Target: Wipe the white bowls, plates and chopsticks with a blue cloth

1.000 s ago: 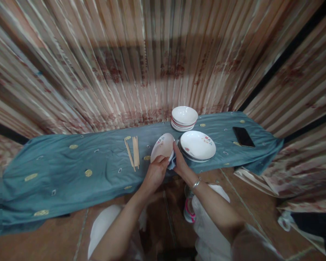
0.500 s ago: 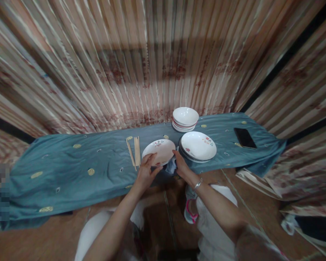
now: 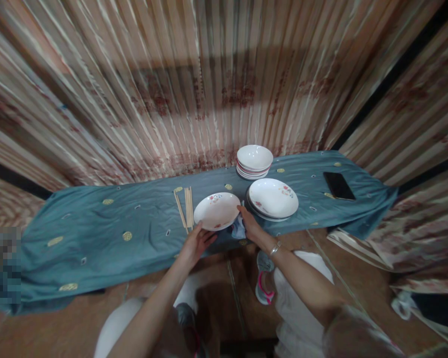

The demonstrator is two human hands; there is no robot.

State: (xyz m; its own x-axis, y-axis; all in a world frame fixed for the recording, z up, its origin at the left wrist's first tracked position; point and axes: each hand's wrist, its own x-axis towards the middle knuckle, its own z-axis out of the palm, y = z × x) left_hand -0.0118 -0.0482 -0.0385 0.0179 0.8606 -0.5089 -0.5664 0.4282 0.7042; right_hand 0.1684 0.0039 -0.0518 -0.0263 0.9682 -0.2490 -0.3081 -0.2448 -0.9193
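A white plate (image 3: pixel 217 211) with a small floral print is held tilted over the cloth-covered table. My left hand (image 3: pixel 197 241) grips its near left rim, fingers beneath and thumb at the edge. At the right rim, my right hand (image 3: pixel 248 222) pinches the plate along with a light blue cloth (image 3: pixel 238 227), which hangs below that hand. Just right of the hands stands a stack of floral plates (image 3: pixel 272 199). Several wooden chopsticks (image 3: pixel 188 208) lie to the left of the held plate.
A stack of white bowls (image 3: pixel 254 158) stands at the back, near the pleated curtain (image 3: pixel 209 89). A black phone (image 3: pixel 339 186) lies on the right part of the table (image 3: pixel 108 233). Dark poles slope at both sides.
My left hand has slid from over the plate's inner face down to its near left rim. The plate has shifted slightly left, and my right hand stays at its right edge.
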